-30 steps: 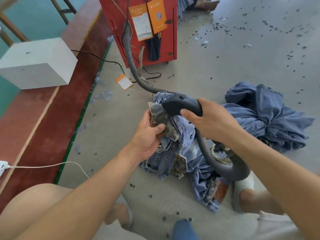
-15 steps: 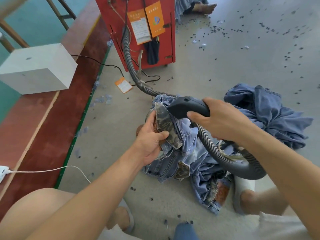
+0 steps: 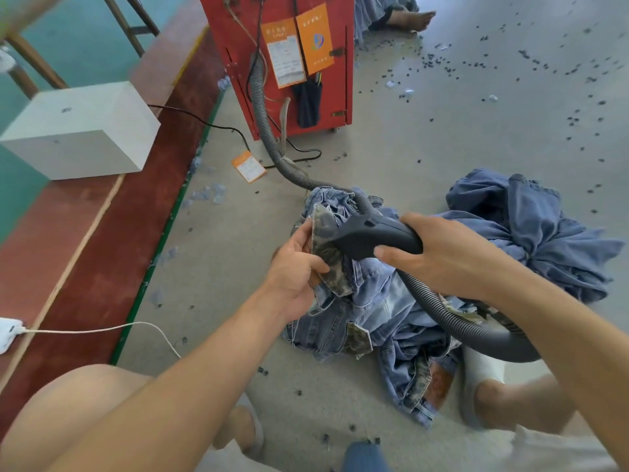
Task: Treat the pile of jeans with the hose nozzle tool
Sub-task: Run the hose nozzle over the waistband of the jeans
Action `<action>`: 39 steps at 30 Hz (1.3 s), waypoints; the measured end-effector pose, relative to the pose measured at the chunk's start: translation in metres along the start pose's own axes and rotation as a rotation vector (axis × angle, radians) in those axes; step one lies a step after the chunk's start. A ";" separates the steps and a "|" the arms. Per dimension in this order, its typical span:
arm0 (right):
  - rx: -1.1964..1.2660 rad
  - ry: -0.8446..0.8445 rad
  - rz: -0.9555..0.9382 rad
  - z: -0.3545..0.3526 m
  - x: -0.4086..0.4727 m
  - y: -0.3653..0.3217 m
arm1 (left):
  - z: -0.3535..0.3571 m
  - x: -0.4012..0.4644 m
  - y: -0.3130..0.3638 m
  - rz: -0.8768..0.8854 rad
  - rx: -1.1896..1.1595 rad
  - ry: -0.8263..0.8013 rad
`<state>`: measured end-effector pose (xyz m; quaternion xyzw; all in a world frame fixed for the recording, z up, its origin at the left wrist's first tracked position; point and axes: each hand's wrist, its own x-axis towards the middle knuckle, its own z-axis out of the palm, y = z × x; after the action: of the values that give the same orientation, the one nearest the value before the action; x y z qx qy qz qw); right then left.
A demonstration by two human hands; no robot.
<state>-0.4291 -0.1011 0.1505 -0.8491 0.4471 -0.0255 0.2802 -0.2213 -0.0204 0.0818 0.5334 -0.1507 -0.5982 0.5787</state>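
Note:
A pile of light blue jeans [image 3: 371,311] lies on the grey floor in front of me. My left hand [image 3: 296,270] grips a turned-out camouflage pocket lining [image 3: 325,253] at the top of the pile. My right hand [image 3: 439,257] holds the dark hose nozzle tool [image 3: 371,235], its tip against that lining. The ribbed grey hose [image 3: 452,318] loops under my right forearm and runs back to a red machine [image 3: 289,56].
A second heap of darker blue jeans [image 3: 531,229] lies to the right. A white box [image 3: 78,131] sits on the red raised ledge [image 3: 102,233] at left, with a white cable [image 3: 102,330]. An orange tag [image 3: 248,166] and small dark scraps litter the floor. My feet in pale slippers [image 3: 480,373] flank the pile.
The nozzle and my right hand have shifted slightly right and down over the pocket lining. My left hand keeps its grip on the lining. The view has tilted a little.

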 end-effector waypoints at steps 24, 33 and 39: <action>0.243 -0.032 0.074 -0.018 0.008 -0.007 | 0.008 -0.009 -0.013 0.064 0.212 -0.085; 0.257 -0.188 0.053 -0.037 0.000 0.004 | 0.009 -0.013 -0.008 0.051 0.293 -0.145; 0.303 0.065 0.108 -0.028 0.014 -0.003 | 0.009 -0.012 -0.010 0.033 0.293 -0.117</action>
<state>-0.4268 -0.1231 0.1727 -0.7703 0.4922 -0.1052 0.3915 -0.2366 -0.0111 0.0828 0.5738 -0.2785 -0.5905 0.4946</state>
